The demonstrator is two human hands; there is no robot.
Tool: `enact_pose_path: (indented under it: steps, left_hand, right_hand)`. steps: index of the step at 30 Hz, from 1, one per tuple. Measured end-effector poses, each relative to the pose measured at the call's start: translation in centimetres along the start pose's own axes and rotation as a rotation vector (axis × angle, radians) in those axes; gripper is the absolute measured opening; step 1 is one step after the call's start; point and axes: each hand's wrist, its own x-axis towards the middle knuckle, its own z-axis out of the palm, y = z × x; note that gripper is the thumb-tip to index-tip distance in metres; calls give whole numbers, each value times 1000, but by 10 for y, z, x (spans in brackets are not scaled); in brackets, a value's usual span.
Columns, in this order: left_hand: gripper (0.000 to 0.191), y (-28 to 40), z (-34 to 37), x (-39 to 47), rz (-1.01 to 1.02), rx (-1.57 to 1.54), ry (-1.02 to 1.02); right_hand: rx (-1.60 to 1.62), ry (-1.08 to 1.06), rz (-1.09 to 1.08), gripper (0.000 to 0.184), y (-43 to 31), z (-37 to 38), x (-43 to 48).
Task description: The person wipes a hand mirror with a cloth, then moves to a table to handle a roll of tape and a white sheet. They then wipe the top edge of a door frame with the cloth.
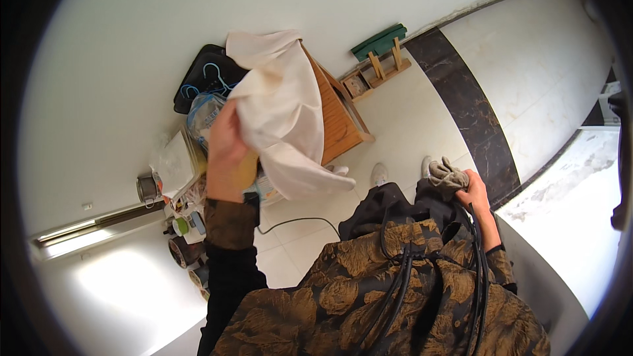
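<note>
My left hand (226,133) is raised and grips the near side of a pale pinkish-white cloth (292,109), blurred a little at the fingers. The cloth hangs in loose folds, and one pointed end reaches out to the right. Behind it stands a wooden cabinet (339,113), partly covered from view. At my right side, my right hand (475,190) holds a bunched pair of grey-brown fabric gloves (446,175) beside my dark trousers.
Near the wall are a black plastic item (198,71), blue hangers (215,71), a clear bag (200,113) and a metal pot (147,189). A small wooden rack (390,71) with a green piece (380,43) stands beyond the cabinet. A black cable (301,218) crosses the tiles.
</note>
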Motion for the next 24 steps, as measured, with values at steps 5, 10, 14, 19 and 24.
enact_pose_path:
  steps: [5, 10, 14, 19, 24]
  left_hand:
    - [30, -78, 137, 81, 25, -180, -432]
    - [50, -189, 244, 147, -18, 120, -315]
    - [83, -254, 244, 146, 87, 809, -415]
    - [68, -294, 180, 76, 257, 1131, -399]
    - [59, -283, 114, 5, 500, 1603, 43]
  right_hand:
    - [28, -14, 20, 43, 7, 4, -4]
    - [-5, 13, 66, 36, 14, 8, -10]
    - [-34, 1, 146, 38, 19, -4, -17]
    - [5, -68, 145, 43, 27, -16, -15]
    - [-169, -152, 61, 46, 34, -16, 14]
